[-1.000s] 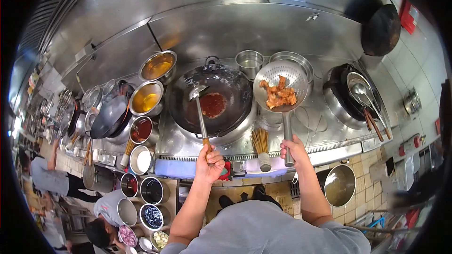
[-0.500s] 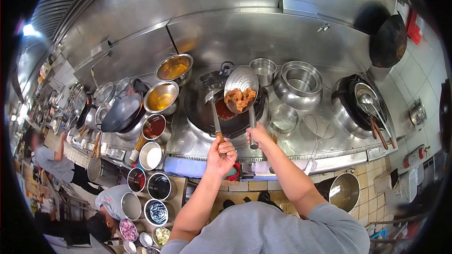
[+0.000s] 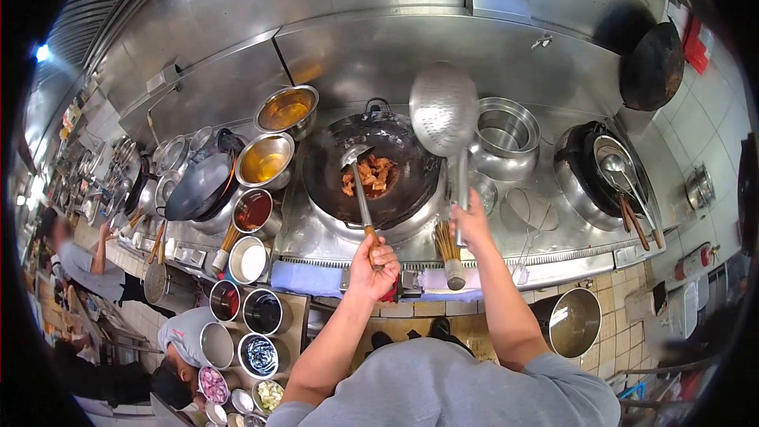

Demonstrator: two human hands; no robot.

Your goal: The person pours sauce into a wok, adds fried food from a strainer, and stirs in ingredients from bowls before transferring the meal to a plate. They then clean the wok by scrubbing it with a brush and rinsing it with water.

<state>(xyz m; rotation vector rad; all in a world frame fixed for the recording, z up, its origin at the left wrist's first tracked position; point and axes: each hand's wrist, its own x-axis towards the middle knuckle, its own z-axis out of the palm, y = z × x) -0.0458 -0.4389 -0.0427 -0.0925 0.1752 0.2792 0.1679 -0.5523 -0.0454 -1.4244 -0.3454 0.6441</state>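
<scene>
My left hand (image 3: 375, 267) is closed round the wooden handle of a wok ladle (image 3: 360, 182), whose metal head rests over the wok beside the food. Browned fried pieces (image 3: 377, 175) lie with some red sauce in the bottom of the black wok (image 3: 332, 190). My right hand (image 3: 472, 224) grips the metal handle of a large perforated strainer (image 3: 443, 109). The strainer, with no food visible on it, is held up to the right of the wok, partly covering the pots behind. A bamboo wok brush (image 3: 449, 257) lies just left of my right hand.
Bowls of yellow oil (image 3: 267, 162) and a pot of red sauce (image 3: 253, 210) stand left of the wok. Nested steel pots (image 3: 506, 130) sit on the right. Several seasoning containers (image 3: 262, 311) line the lower left. Another person (image 3: 186, 340) bends nearby.
The browned pieces have gone from the strainer into the wok. My right hand has moved the strainer right, off the wok, uncovering the brush. My left hand still holds the ladle.
</scene>
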